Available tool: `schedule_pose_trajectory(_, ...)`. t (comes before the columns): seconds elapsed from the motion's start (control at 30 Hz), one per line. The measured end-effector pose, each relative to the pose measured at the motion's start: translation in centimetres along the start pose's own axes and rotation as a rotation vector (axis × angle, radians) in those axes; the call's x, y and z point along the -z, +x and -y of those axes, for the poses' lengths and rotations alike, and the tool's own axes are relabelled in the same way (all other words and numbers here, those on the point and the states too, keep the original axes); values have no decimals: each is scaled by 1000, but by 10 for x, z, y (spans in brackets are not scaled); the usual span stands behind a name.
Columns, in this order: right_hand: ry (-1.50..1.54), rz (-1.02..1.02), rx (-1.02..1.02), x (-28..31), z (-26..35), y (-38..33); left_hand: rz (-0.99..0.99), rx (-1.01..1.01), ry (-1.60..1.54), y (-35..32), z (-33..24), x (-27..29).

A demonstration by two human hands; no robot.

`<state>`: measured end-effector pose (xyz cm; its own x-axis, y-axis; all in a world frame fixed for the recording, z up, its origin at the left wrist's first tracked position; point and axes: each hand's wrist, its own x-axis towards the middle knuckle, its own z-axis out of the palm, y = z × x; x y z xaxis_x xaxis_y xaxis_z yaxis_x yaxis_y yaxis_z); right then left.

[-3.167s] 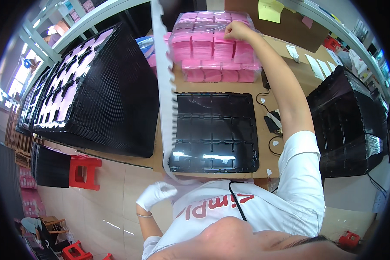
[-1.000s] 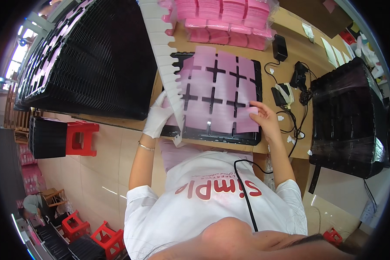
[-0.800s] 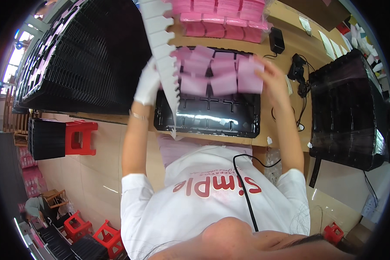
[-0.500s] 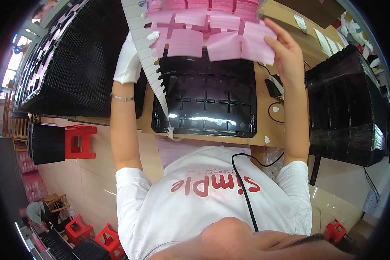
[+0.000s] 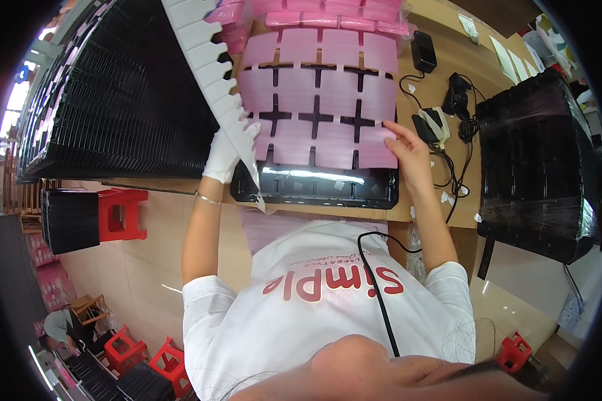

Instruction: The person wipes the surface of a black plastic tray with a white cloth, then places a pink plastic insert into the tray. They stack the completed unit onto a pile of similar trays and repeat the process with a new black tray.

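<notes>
Pink sheet of joined cards (image 5: 318, 100) held flat over the black compartment tray (image 5: 314, 190), aligned with its cells; gloved left hand (image 5: 226, 152) and bare right hand (image 5: 405, 150) pinch opposite lower edges, fingers closed on it, white notched strip (image 5: 211, 63) alongside

bright, even indoor light, glare on the black tray (image 5: 328, 179), strong fisheye bending, dark rim.

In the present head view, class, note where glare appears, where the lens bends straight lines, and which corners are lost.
Head view: a white glare strip lies along the near inner edge of the black tray below the pink sheets; the fisheye lens bows the table edge and the white toothed strip; the corners fall into a black circular rim; the left hand and right hand look sharp.
</notes>
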<state>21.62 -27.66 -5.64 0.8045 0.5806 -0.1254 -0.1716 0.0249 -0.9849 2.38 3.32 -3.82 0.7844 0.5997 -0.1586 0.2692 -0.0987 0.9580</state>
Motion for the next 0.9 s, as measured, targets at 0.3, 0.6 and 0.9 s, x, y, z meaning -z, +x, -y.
schedule_pose_trajectory(0.3, -263, -7, 3, 6, -35, -42, -99, -10, 416, -54, 15, -12)
schedule_pose_trajectory(0.6, -463, -114, 29, 2, -39, -50, -152, -193, 353, -69, 23, -12)
schedule_pose_trajectory(0.9, -544, -109, 56, 3, -42, -52, -213, -244, 609, -66, 38, -10)
